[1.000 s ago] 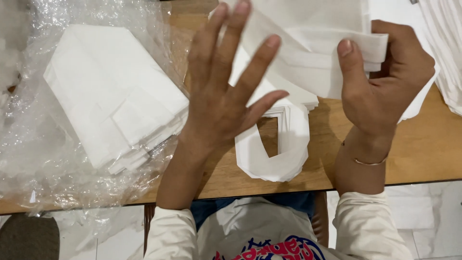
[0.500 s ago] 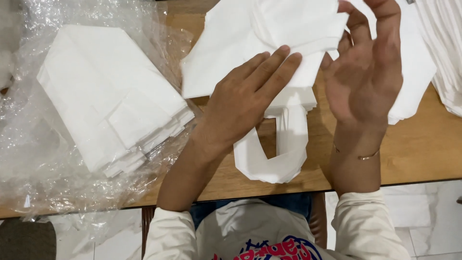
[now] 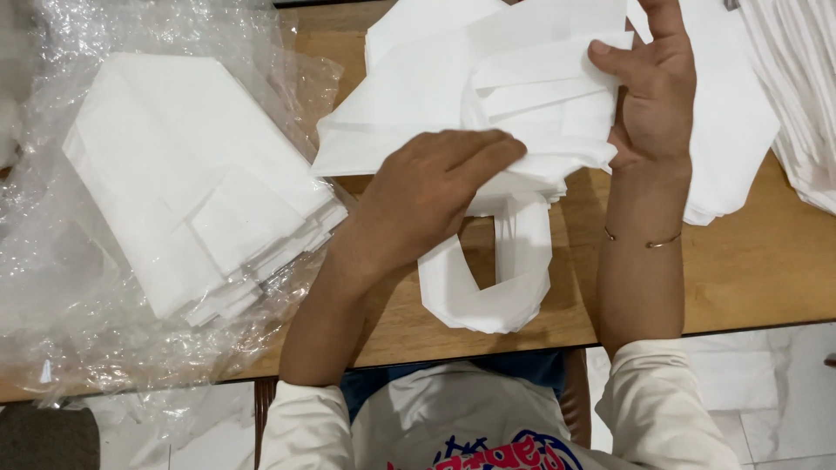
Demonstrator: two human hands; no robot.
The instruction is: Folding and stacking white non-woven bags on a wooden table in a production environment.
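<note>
Right now I am pressing my left hand flat on the white bag over the table, fingers nearly straight, pinning its folds. My right hand is pinching the bag's folded edge, probably keeping the layers aligned, while its handles are hanging loose toward me.

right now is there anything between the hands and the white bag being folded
Nothing visible: the left hand lies flat on the white bag, and the right hand grips its right edge, both in direct contact.

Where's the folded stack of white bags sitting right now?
In the head view, the folded stack lies at left on clear plastic wrap, beside the left hand.
</note>
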